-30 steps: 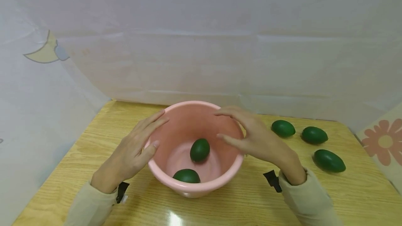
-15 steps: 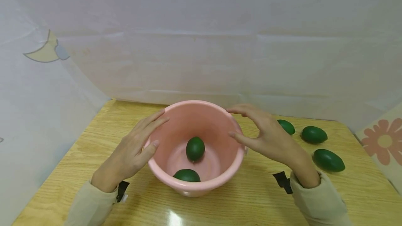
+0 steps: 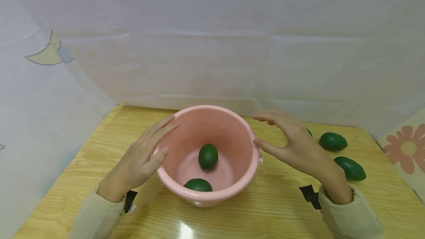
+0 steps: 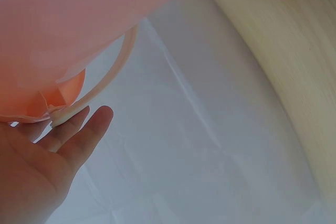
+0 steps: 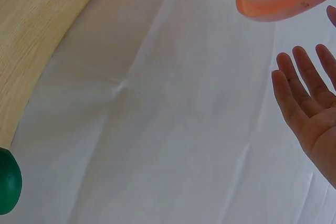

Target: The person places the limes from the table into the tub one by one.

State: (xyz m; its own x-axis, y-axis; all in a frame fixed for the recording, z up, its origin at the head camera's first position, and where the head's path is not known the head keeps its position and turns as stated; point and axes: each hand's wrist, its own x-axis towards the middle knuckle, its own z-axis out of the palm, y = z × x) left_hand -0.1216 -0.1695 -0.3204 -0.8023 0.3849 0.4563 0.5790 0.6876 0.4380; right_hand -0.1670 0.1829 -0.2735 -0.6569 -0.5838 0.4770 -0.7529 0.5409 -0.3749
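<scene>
A pink bucket (image 3: 206, 194) stands on the table, with two dark green oval fruits inside. One fruit (image 3: 208, 156) sits on the middle of the bottom; the near fruit (image 3: 198, 185) is partly covered by the front rim. My left hand (image 3: 139, 161) rests at the bucket's left rim with fairly straight fingers. In the left wrist view its fingers lie by the joint of the bucket's handle (image 4: 107, 74). Holding nothing, my right hand (image 3: 295, 146) is spread just right of the bucket, thumb tip near the rim. The right wrist view shows its fingers extended below the bucket's lug (image 5: 283, 6).
On the right of the wooden table (image 3: 272, 209) lie more green fruits: one at the back (image 3: 333, 141), one nearer (image 3: 350, 168), and a third (image 3: 309, 132) mostly hidden behind my right hand. A pale wall sheet (image 3: 206, 65) hangs behind the table.
My right hand has moved right, from over the bucket's opening to outside its rim. The middle fruit in the bucket shifted slightly left. My left hand has stayed in place.
</scene>
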